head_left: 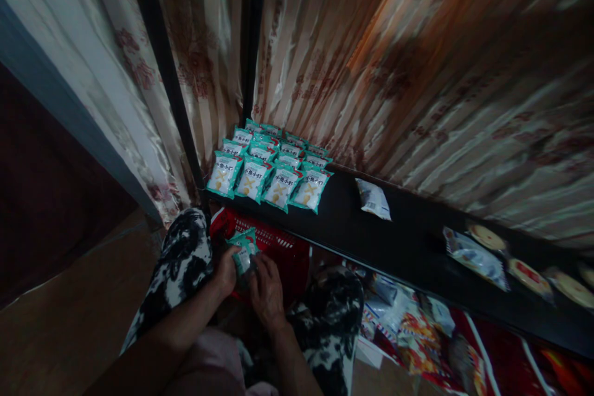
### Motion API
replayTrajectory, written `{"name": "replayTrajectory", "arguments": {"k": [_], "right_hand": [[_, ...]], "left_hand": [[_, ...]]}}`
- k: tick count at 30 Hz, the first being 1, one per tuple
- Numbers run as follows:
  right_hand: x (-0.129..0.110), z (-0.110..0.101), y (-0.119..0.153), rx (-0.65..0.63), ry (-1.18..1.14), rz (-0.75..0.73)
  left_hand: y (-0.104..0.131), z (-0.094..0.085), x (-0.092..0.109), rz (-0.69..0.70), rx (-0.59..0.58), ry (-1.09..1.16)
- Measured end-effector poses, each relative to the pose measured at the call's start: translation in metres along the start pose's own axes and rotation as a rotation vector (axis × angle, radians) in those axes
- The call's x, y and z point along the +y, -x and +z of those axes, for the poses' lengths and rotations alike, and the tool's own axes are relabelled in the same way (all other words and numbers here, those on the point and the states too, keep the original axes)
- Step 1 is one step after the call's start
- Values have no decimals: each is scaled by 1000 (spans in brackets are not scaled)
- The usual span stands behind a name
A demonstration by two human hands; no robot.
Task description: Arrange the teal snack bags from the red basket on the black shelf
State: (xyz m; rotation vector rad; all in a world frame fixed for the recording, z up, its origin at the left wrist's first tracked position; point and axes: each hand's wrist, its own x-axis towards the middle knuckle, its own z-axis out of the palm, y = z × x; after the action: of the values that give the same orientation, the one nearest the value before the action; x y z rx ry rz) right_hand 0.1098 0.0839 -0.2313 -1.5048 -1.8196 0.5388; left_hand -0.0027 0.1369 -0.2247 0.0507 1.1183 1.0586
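Observation:
Between my knees, above a red basket (pixel 297 258), I hold a small teal-and-white snack bag (pixel 244 249). My left hand (pixel 226 272) grips its left side, fingers closed round it. My right hand (pixel 268 291) has its fingers against the bag's lower right edge. Ahead, rows of matching teal-and-white snack bags (pixel 282 184) stand upright, packed together at the left end of a black shelf (pixel 341 207). The inside of the basket is mostly hidden behind my hands and the bag.
A white bag (pixel 374 199) lies alone on the shelf. Farther right are a blue-white packet (pixel 476 257) and several round packaged items (pixel 530 276). Below the shelf lie assorted snack packs (pixel 413 322). Black posts (pixel 160 55) and pleated floral curtains (pixel 320 43) border the shelf.

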Motion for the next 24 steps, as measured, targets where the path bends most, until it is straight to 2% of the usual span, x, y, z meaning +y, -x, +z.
{"name": "replayTrajectory", "arguments": {"k": [13,24], "right_hand": [[4,2,0,18,-21,31],[11,3,-1,110,65,20]], "left_hand": [[3,-4,0,2,-78,91],[9,-7,-2,50,-160,-24]]}}
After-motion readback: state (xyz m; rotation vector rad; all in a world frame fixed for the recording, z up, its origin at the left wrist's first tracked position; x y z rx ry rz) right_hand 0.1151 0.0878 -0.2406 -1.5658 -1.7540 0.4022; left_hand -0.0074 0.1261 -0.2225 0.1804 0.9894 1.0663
